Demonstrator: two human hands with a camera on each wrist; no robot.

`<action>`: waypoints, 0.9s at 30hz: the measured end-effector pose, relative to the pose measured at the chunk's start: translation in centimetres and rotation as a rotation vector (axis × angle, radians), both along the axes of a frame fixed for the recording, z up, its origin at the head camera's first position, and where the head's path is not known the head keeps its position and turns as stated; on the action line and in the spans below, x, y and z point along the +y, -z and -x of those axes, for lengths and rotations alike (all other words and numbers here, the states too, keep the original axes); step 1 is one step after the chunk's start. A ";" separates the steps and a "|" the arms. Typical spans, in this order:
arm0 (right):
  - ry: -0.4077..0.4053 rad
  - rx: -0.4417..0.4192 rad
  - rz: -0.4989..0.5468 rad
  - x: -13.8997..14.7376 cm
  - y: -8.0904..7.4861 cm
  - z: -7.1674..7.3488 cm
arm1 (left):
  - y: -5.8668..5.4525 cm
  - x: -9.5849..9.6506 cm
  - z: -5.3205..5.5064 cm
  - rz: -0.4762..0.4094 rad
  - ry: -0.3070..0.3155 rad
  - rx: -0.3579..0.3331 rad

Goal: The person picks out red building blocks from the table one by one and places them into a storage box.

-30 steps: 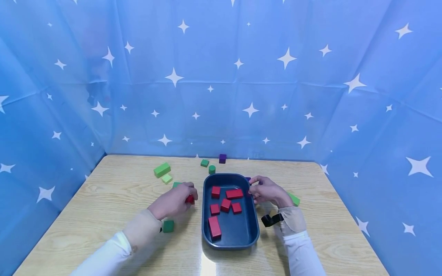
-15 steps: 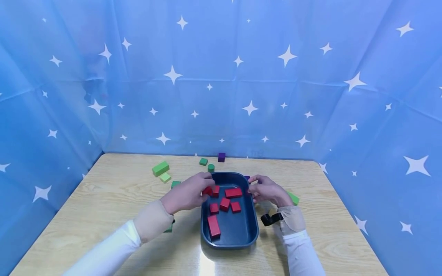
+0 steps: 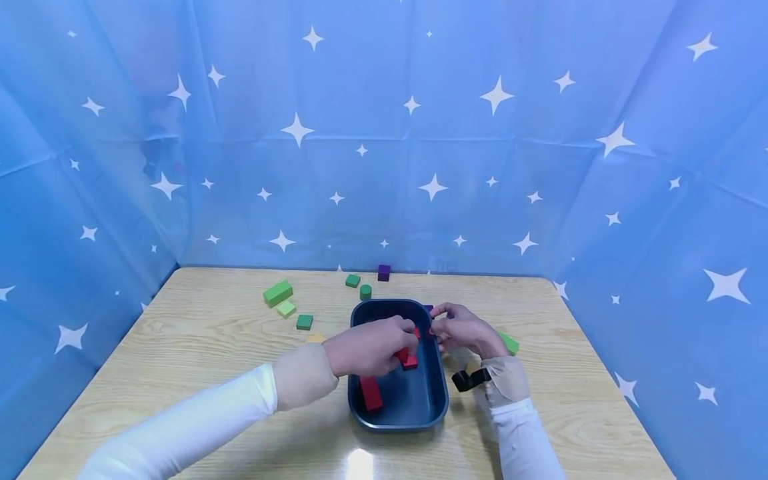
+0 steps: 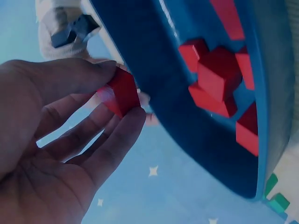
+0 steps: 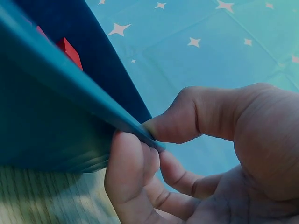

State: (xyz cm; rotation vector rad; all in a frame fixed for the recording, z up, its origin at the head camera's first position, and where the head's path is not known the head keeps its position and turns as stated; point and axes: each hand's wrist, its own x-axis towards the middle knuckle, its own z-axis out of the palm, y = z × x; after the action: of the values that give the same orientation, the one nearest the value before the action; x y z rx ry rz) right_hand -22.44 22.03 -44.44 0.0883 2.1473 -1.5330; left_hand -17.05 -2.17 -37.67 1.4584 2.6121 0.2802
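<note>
My left hand is over the dark blue bin in the head view. A red block is pinched between its thumb and fingertips, as the left wrist view makes plain. Several other red blocks lie in the bin, one of them a longer block; in the left wrist view, one red block appears to lean on others. My left hand covers part of them from the head camera. At the bin's right side, my right hand pinches the rim between thumb and fingers.
Left of the bin lie a long green block, a pale green block and a dark green block. Behind it stand a green cylinder and a purple cube. A green block is beside my right wrist.
My left hand has carried the red block rightward, from the table beside the bin to over the bin. The right hand has kept its hold on the rim.
</note>
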 end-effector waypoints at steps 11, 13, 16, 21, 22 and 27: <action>-0.021 0.016 -0.003 0.0 -0.1 -0.1 | 1.8 1.3 -0.1 0.130 0.026 -0.090; -0.017 0.018 -0.007 -0.1 -0.1 -0.2 | 2.3 1.4 0.0 0.157 0.031 -0.090; -0.015 0.016 -0.012 -0.1 -0.1 -0.2 | 2.9 1.5 0.2 0.189 0.054 -0.084; -0.018 0.015 -0.006 -0.1 -0.1 -0.2 | 3.6 1.7 0.3 0.224 0.098 -0.075; -0.018 0.014 -0.004 -0.1 -0.1 -0.2 | 3.8 1.7 0.3 0.230 0.103 -0.073; -0.011 0.014 0.008 -0.1 0.1 -0.2 | 4.6 1.7 0.2 0.259 0.135 -0.066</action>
State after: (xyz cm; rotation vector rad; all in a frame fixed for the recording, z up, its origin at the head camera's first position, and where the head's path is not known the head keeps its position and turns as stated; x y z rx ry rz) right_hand -22.23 21.89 -44.52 0.0635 2.1495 -1.5401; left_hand -17.25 -0.46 -42.32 1.4968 2.3786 -0.0244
